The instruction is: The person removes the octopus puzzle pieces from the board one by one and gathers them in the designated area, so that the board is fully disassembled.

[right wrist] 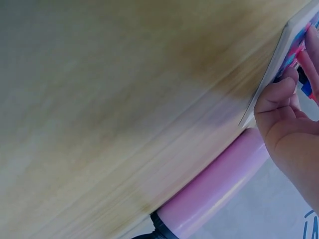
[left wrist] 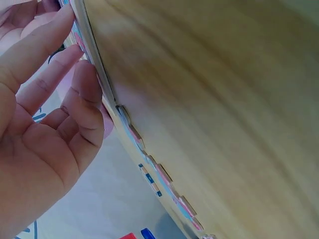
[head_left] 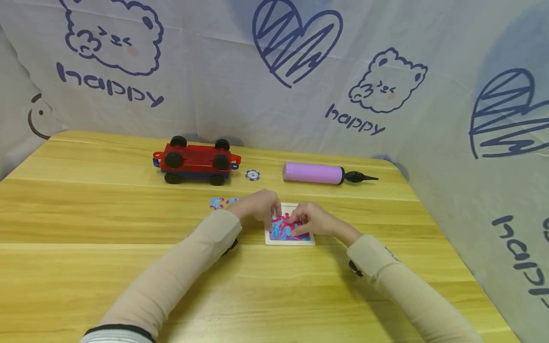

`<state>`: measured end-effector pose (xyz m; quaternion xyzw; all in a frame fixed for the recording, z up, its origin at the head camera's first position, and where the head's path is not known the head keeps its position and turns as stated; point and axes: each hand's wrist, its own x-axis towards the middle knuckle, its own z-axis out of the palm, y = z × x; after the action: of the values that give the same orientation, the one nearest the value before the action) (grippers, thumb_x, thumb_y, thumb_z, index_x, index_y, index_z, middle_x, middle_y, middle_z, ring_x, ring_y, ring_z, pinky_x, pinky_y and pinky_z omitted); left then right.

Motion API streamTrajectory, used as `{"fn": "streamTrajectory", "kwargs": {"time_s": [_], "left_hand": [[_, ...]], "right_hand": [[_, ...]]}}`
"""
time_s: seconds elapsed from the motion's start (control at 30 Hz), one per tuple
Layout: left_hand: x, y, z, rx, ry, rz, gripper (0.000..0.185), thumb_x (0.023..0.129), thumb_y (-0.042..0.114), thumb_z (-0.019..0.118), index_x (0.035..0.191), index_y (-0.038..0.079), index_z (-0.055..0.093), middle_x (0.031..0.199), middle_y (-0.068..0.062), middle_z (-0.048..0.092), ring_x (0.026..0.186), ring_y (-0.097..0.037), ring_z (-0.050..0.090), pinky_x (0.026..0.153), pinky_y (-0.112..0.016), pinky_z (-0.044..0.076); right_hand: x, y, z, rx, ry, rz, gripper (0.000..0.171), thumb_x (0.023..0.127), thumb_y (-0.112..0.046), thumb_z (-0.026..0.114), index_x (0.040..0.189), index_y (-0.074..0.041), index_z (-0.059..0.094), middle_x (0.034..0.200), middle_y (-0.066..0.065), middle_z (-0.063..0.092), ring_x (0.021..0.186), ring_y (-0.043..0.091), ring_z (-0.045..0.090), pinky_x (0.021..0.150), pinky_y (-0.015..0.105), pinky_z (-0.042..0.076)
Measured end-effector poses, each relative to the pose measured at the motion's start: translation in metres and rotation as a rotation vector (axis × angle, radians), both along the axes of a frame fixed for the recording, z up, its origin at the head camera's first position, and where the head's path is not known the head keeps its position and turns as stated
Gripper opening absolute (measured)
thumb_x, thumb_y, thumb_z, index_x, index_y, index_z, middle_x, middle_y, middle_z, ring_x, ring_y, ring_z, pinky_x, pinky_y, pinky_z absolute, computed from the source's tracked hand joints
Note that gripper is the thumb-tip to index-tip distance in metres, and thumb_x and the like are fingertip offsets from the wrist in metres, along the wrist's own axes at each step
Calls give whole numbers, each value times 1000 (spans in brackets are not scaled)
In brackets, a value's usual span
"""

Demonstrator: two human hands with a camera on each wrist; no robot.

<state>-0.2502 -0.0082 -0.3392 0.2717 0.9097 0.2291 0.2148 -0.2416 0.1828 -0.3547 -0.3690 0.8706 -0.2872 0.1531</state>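
A small white puzzle tray (head_left: 289, 240) holding a pink and blue jigsaw lies at the table's middle. My left hand (head_left: 269, 214) reaches over its left side, and its fairly straight fingertips (left wrist: 70, 30) press against the tray's edge (left wrist: 97, 69). From the right, my right hand (head_left: 297, 223) rests on the picture, thumb and forefinger curled and pinching a puzzle piece (right wrist: 302, 74) against the tray (right wrist: 276, 59). Loose puzzle pieces (head_left: 222, 202) lie just left of the tray, seen edge-on in the left wrist view as loose pieces (left wrist: 159, 174).
Behind the tray stand a red and blue toy car chassis (head_left: 196, 162), a small poker chip (head_left: 252, 175) and a pink hand pump (head_left: 315, 172), also in view as the pump (right wrist: 214, 194). A printed cloth backdrop (head_left: 274, 71) walls the wooden table (head_left: 86, 219) at back and right.
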Motion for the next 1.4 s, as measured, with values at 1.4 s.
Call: {"fn": "streamTrajectory", "kwargs": {"time_s": [1.4], "left_hand": [[2,2,0,-7,44,-79,30,67,3,76,94,11,65,87,-3,57,79,-16,51,69,-25,44]], "right_hand": [[-2,3,-6,-33,-20,39,23,73,-3,71,94,6,66,78,5,56,67,10,44,59,21,40]]}}
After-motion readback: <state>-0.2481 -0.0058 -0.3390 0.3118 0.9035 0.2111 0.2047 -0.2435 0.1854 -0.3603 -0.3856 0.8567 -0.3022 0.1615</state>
